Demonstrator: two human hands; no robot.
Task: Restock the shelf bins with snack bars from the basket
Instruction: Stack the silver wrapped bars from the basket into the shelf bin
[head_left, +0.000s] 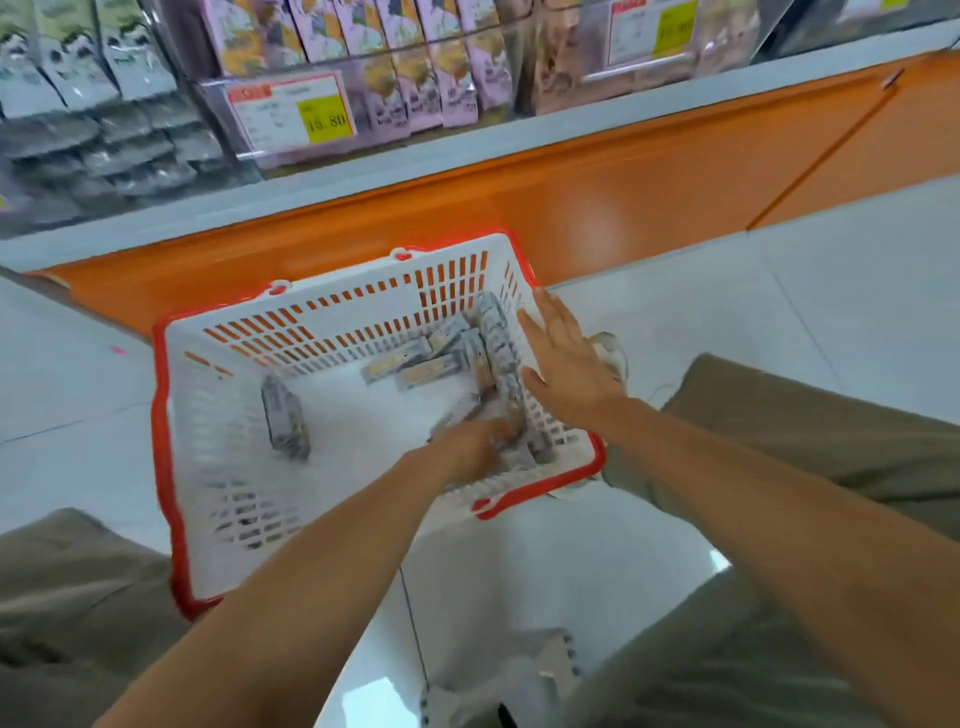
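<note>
A white plastic basket (223, 519) with a red rim sits on the floor between my knees. Several grey-wrapped snack bars (415, 364) lie heaped at its far right corner, and one bar (285, 421) lies alone at the left. My left hand (470, 449) reaches down inside the basket at the right side, fingers curled among the bars there; blur hides whether it grips one. Over the basket's right rim my right hand (563, 358) lies open with straight fingers, touching the wall. The clear shelf bins (332, 171) stand above, holding packets.
An orange base panel (623, 176) runs under the shelf. Price labels (293, 111) hang on the bin fronts. White floor tiles (779, 312) surround the basket. My knees in olive trousers (805, 441) flank it, and a shoe (613, 348) shows right of the basket.
</note>
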